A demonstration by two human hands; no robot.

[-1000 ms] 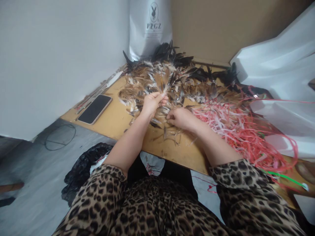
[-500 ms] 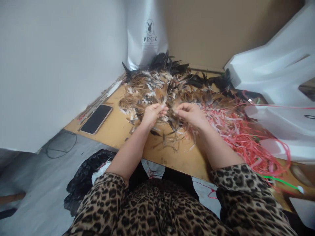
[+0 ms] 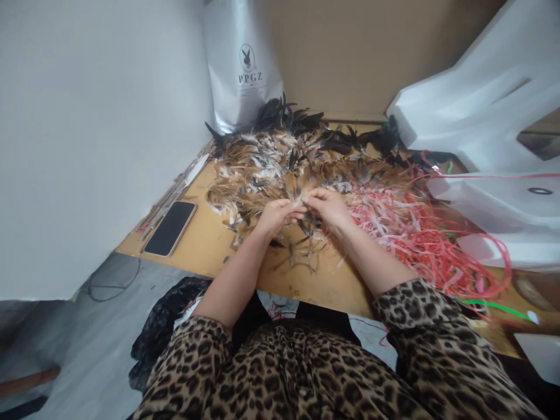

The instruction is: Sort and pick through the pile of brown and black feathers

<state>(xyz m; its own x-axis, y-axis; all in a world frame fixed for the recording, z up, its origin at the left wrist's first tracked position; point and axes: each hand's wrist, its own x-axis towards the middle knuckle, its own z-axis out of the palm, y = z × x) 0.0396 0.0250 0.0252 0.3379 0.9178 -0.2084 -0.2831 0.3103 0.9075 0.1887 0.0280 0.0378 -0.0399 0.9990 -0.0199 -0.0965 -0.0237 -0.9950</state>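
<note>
A broad heap of brown, white and black feathers (image 3: 280,157) covers the back of a wooden table (image 3: 205,239). My left hand (image 3: 275,214) is closed round a small bunch of brown feathers (image 3: 294,189) that stand up from its fingers. My right hand (image 3: 329,207) meets it from the right, its fingertips pinched on the same bunch. Both hands hover just above the near edge of the heap. A few loose feathers (image 3: 301,256) lie on the wood beneath them.
A tangle of red and pink plastic strips (image 3: 415,233) spreads to the right of my hands. A dark phone (image 3: 170,228) lies at the table's left edge. A silver bag (image 3: 242,64) leans on the back wall, white bags (image 3: 481,116) at right, black plastic (image 3: 161,326) below.
My right hand has risen from the loose feathers on the table and come to my left hand, pinching the bunch held there. The view has shifted slightly rightward and down.
</note>
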